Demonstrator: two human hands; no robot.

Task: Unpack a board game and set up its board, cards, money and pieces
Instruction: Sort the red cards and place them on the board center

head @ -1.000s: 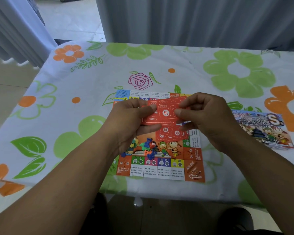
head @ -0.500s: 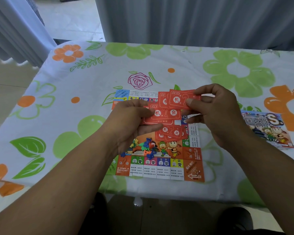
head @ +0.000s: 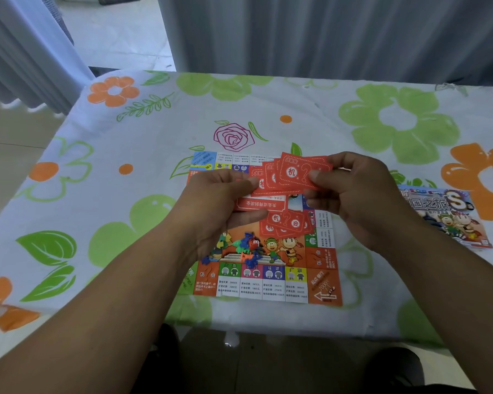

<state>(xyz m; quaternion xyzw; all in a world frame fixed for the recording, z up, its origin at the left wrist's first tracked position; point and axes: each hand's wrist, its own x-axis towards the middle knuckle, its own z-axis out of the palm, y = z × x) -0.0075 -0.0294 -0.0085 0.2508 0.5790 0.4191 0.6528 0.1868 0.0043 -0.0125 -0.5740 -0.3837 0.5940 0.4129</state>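
The small paper game board [head: 268, 282] lies flat near the table's front edge. Above it my left hand [head: 219, 206] grips a red card sheet [head: 261, 204] turned text side up, with more red cards above it. My right hand [head: 356, 191] pinches a fanned set of red chance cards [head: 299, 173] by their right end. A small pile of red cards [head: 285, 223] lies on the board's middle. Small coloured plastic pieces [head: 246, 247] sit in a heap on the board's picture.
The game's printed packaging [head: 450, 214] lies on the flowered tablecloth [head: 125, 155] to the right of the board. Grey curtains [head: 325, 32] hang behind the table, and the table's left edge drops to a tiled floor.
My right hand has pulled several red cards up and to the right, away from the sheet in my left hand. The lower card in my left hand now shows its text side.
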